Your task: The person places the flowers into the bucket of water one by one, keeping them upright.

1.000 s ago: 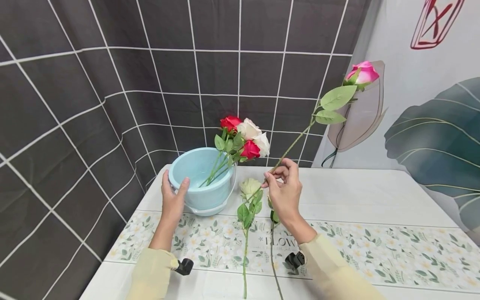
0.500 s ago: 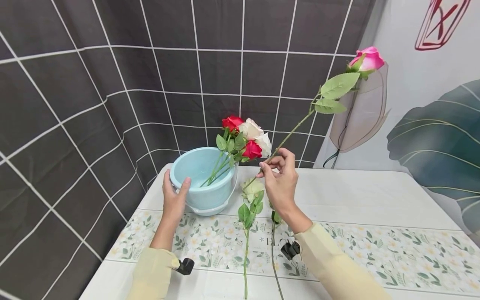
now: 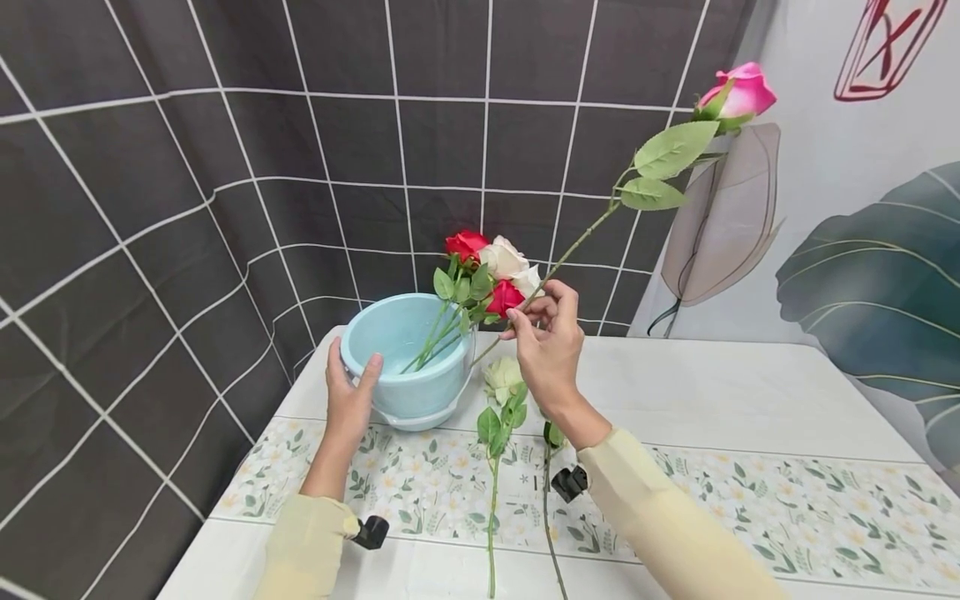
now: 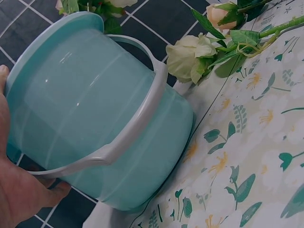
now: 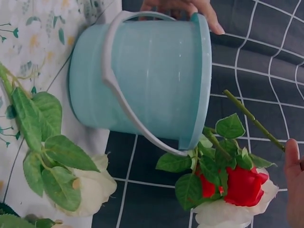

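My left hand holds the light blue bucket by its left side, thumb up at the rim. Inside the bucket, several red and white roses lean over its right edge. My right hand pinches the stem of a pink rose, its bloom raised to the upper right. In the right wrist view the stem's bare lower end is just above the bucket's rim level, touching nothing. A cream rose lies on the table beside the bucket.
A second rose stem lies right of the cream one; its peach bloom shows in the left wrist view. The white table has a flowered band. A dark gridded curtain hangs close behind the bucket.
My right hand has moved left and up toward the bucket with the pink rose, whose bloom has risen. My left hand and the bucket stay in place.
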{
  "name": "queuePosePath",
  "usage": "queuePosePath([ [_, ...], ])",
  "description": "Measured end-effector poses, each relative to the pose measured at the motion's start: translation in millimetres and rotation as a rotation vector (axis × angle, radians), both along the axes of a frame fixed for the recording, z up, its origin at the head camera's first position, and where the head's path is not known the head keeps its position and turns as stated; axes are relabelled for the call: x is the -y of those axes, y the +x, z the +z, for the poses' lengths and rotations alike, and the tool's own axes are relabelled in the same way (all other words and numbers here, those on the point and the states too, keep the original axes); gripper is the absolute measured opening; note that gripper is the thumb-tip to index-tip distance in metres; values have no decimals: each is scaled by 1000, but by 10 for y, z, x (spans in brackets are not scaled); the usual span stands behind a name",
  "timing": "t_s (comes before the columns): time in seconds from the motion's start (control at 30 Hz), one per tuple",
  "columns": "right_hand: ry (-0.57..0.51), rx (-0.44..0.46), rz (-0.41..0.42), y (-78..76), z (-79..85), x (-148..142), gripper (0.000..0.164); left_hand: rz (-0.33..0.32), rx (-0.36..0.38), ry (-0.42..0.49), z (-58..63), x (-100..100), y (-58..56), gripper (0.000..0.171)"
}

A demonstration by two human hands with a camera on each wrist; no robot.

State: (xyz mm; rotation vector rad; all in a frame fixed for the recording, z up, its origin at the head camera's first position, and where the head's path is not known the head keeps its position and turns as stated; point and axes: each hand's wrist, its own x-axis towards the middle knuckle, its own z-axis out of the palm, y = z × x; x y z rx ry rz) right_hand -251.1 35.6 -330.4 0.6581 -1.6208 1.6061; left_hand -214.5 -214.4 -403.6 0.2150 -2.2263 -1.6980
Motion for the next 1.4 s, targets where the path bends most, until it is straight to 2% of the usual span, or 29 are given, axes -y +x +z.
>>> queuePosePath([
  [0.57, -19, -6, 55, -88, 83, 213, 42, 10, 4, 3, 4, 1, 5, 85],
  [0.97, 67, 14, 34, -144, 58, 329, 38, 3, -9, -5, -8, 6, -14, 85],
  [1.4, 115, 84, 59, -169, 12, 414, 35, 10, -6, -4, 21, -2, 4, 85],
])
